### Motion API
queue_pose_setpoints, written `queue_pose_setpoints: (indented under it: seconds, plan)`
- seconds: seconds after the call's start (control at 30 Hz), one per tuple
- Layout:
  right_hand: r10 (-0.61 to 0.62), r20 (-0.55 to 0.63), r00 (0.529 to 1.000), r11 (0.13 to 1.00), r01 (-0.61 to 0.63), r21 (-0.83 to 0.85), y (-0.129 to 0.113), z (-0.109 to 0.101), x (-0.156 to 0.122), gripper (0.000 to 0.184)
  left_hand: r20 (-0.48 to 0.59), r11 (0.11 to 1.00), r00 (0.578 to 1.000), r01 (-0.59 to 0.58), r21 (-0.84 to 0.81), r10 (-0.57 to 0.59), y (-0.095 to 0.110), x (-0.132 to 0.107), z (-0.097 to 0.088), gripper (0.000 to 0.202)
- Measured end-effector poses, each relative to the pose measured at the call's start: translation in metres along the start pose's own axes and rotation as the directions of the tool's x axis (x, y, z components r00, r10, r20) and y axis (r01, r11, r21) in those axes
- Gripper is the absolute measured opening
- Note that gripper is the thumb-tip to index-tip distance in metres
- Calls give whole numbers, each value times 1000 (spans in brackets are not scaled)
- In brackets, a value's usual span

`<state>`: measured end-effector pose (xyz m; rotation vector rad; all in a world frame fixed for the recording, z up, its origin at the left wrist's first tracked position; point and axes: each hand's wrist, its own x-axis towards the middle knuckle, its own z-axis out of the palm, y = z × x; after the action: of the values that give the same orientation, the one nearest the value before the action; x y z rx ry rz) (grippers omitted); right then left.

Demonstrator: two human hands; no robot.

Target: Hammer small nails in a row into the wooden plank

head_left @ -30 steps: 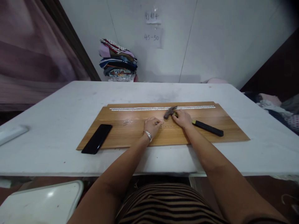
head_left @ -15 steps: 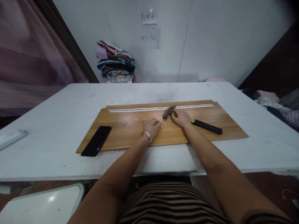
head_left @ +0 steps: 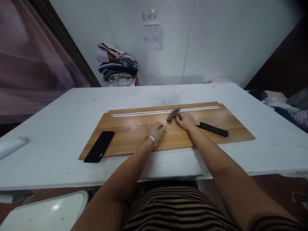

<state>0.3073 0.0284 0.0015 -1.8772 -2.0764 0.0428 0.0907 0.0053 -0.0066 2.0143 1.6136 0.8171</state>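
Note:
My left hand (head_left: pixel 156 129), with a bracelet on its wrist, rests on the wooden board (head_left: pixel 134 141), thumb and fingertips pinched on what looks like a nail, mostly hidden by the fingers. Just right of those fingertips runs a short row of small dots, seemingly nail heads (head_left: pixel 172 129), in the board. My right hand (head_left: pixel 187 121) is closed round the neck of a claw hammer (head_left: pixel 213 129), close behind its head. The hammer lies low across the board, head to the left and black grip to the right. Several loose nails (head_left: pixel 129 128) lie left of my left hand.
Two white measuring strips (head_left: pixel 144 113) run along the board's far side. A black phone (head_left: pixel 99 147) overlaps its front left corner. The board lies on a white table (head_left: pixel 48 128). Folded clothes (head_left: pixel 117 65) are stacked beyond the table, and a white stool (head_left: pixel 50 210) stands below at left.
The view has shifted very slightly. Both hands and the hammer keep their places on the board.

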Motion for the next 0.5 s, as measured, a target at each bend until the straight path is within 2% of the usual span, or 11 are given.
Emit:
queue_pose_setpoints:
  seconds: [0.5]
  plan:
    - [-3, -1, 1000, 1000, 3, 10, -1, -2, -1, 43, -13, 999, 1000, -7, 52, 8, -2, 0, 2, 16]
